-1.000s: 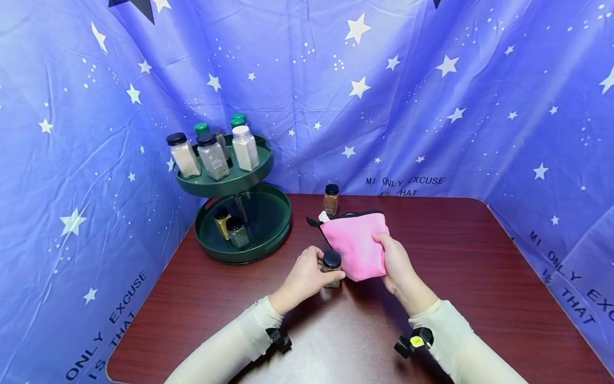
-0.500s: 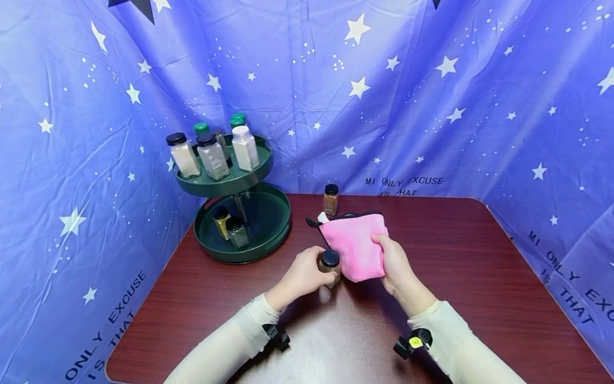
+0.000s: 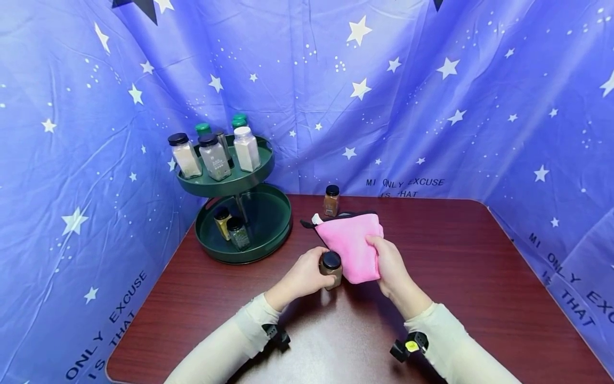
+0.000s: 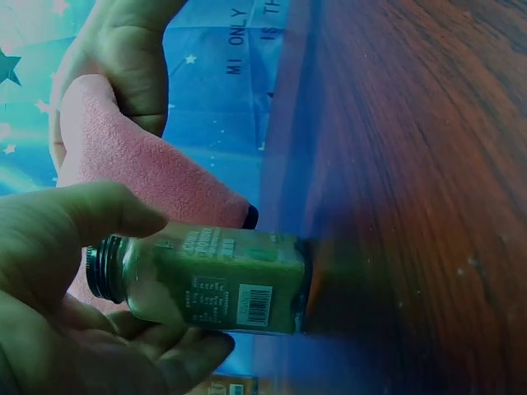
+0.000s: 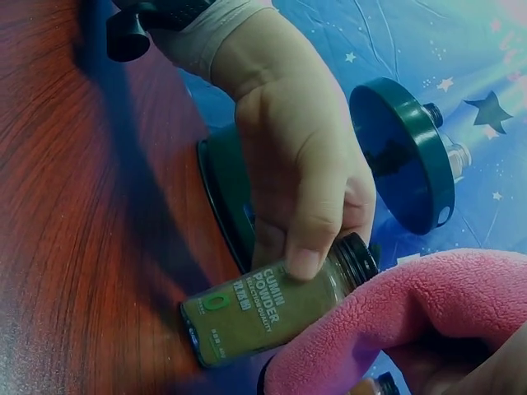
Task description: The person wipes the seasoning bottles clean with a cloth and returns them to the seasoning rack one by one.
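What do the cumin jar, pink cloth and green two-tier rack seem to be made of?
Cumin jar: glossy glass or hard clear plastic; it is see-through, with bright highlights.
Pink cloth: matte plush fabric, perhaps microfibre; fuzzy pile shows up close.
Green two-tier rack: probably painted metal, possibly plastic; smooth, thin walls, soft sheen.

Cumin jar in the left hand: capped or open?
Capped: the black lid sits on the jar in all three views.

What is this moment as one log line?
left hand: holds cumin jar; right hand: grips pink cloth; green rack: jars on both tiers; orange jar: on table beyond cloth
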Demonstrator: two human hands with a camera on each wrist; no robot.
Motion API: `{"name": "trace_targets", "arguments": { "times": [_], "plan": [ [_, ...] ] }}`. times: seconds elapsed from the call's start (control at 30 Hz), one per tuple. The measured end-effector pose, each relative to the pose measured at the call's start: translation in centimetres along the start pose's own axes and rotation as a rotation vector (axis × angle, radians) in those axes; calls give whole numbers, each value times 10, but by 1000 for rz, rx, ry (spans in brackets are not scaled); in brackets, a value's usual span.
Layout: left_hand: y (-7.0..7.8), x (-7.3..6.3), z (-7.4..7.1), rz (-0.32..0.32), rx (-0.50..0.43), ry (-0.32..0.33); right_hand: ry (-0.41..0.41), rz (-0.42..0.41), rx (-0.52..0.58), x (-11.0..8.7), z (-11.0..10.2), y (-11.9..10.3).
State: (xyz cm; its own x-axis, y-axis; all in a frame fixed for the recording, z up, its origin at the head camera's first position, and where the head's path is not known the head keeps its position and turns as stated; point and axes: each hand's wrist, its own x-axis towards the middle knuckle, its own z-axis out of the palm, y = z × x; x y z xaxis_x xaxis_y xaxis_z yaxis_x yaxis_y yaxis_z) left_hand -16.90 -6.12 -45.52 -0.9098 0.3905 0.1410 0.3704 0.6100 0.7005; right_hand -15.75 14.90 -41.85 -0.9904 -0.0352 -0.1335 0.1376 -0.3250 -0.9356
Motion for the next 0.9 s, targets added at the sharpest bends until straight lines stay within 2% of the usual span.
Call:
{"name": "trace_targets", "arguments": {
  "times": [0.23,0.33,0.47,0.6,0.7,0.8,0.9],
  "plan": [
    [-3,1,4,-19,35,57,20,-46,-5,-2,2,13],
    [-3,1,4,-18,30,69,69,-57,-17,0,2,27],
    [-2,1,2,-2,20,75,117,8,-127,8,-2,46],
    [-2,1,0,-7,22,78,95,80,-200,14,-4,49],
    [-3,0,0,-20,29,74,97,59,-145,15,-1,38],
    [-5,0,2,-30,26,68,91,2,-75,13,2,27],
    [-5,0,4,-35,23,68,84,-47,-14,9,3,24]
  ]
}}
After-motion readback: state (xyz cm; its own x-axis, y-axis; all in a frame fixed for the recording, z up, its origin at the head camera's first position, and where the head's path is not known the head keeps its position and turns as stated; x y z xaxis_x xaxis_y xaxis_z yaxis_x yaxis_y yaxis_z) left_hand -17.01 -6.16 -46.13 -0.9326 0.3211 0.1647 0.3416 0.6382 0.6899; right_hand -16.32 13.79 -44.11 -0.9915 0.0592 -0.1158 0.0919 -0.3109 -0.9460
